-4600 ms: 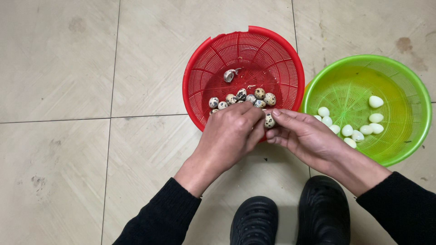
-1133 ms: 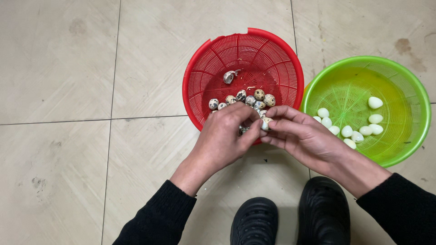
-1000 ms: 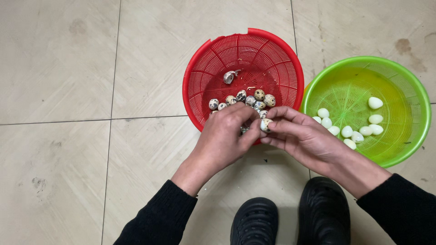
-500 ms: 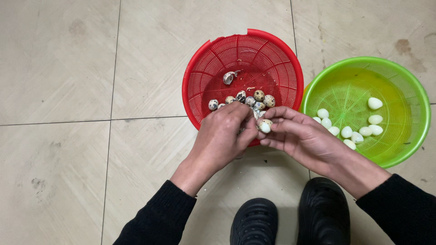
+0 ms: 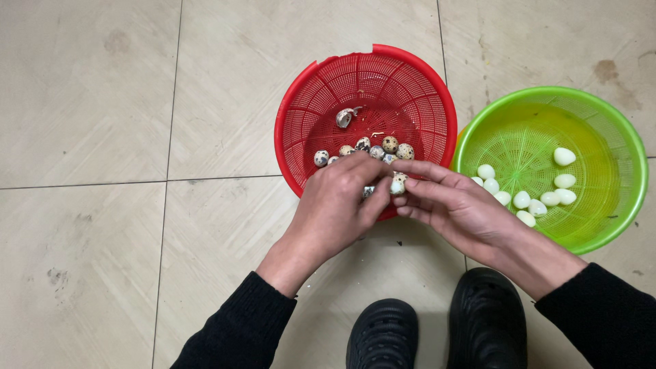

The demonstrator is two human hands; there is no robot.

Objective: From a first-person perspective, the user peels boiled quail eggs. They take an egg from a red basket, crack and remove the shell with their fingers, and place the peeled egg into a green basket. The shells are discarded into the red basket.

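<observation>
Single head-worn view: you look almost straight down from above your own crouched body at the beige tiled floor (image 5: 123, 102). Your black shoes (image 5: 437, 335) sit at the bottom edge, your sleeves enter from the lower corners. The round red plastic mesh basket (image 5: 410, 75) lies at upper centre, the round green plastic mesh basket (image 5: 615, 137) at the right edge. Range is close, within arm's reach.

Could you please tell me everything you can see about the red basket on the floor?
The red basket is round, of perforated plastic mesh as it looks, with a small notch in its far rim. It sits upright on the tiled floor, close beside the green basket. Inside lie speckled eggs and a shell fragment. Both hands cover its near rim.
</observation>
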